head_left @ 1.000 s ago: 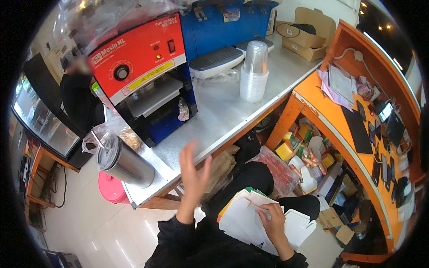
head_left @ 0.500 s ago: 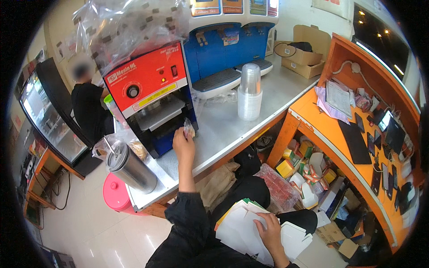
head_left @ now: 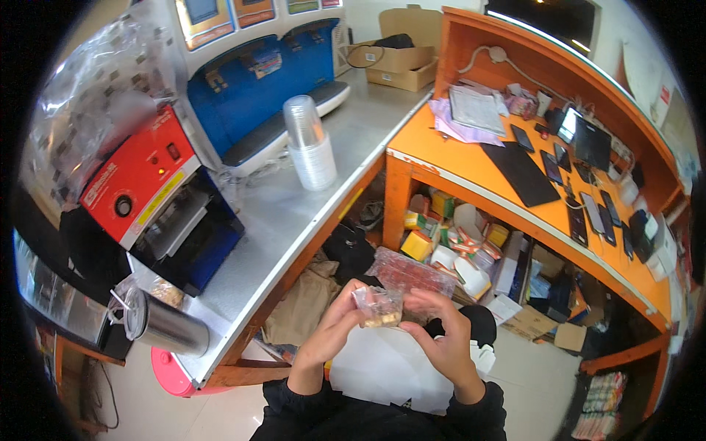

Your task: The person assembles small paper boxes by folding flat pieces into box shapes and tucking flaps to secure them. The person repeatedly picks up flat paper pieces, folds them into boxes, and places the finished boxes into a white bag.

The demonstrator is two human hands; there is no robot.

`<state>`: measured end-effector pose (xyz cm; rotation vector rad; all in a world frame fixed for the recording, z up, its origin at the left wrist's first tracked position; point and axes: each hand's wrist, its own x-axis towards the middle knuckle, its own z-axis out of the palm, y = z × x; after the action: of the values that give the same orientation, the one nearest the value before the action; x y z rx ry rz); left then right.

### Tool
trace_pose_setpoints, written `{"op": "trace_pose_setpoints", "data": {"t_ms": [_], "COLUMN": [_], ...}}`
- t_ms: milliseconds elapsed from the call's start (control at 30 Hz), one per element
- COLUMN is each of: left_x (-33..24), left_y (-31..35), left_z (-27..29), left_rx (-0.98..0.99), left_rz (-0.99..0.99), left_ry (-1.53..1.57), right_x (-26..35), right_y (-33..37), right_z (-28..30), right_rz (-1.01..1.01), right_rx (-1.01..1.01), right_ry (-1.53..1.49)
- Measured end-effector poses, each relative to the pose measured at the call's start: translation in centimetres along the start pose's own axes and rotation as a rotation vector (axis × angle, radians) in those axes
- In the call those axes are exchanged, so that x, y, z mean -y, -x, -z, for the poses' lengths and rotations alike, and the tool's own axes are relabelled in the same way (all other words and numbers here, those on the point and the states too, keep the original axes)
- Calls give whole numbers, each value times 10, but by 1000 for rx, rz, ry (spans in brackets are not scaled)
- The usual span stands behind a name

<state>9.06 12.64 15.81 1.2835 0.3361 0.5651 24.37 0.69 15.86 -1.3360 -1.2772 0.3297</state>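
Over my lap, my left hand (head_left: 332, 331) pinches a small clear plastic bag (head_left: 380, 307) with pale yellowish pieces at its bottom. My right hand (head_left: 446, 338) is at the bag's right side, thumb and fingers apart; whether the fingertips touch the plastic I cannot tell. Beneath both hands, flat white card sheets (head_left: 382, 371) lie across my lap, their far edge partly hidden by the hands and bag.
Left, a metal counter (head_left: 276, 220) holds a red and blue cup sealing machine (head_left: 158, 187), stacked clear cups (head_left: 312, 158), a steel tumbler (head_left: 173, 327) and a blue drink dispenser (head_left: 257, 88). Phones lie on the orange desk (head_left: 441, 151) at right; small boxes (head_left: 456, 250) are piled beneath.
My left hand has come back from the counter beside the sealing machine, bringing the bag over my lap. My right hand has lifted off the white sheets toward it. The view has swung right.
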Motion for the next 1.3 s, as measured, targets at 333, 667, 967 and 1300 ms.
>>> {"op": "trace_pose_setpoints", "data": {"t_ms": [333,667,967,1300], "left_x": [17,21,32,39], "left_y": [0,6,3,4], "left_z": [-23,-15,-19,-23], "left_rx": [150,96,40,-178], "left_rz": [-100,-45,-59,-120], "left_ry": [-132,-88,70,-100], "right_x": [-13,-21,-26,10], "right_y": [14,23,23,3], "right_z": [13,11,10,14], "right_rz": [-224,-243,-228,217], "right_rx": [-25,31,-5,31], "right_ry": [-213,-319,-315,660]}}
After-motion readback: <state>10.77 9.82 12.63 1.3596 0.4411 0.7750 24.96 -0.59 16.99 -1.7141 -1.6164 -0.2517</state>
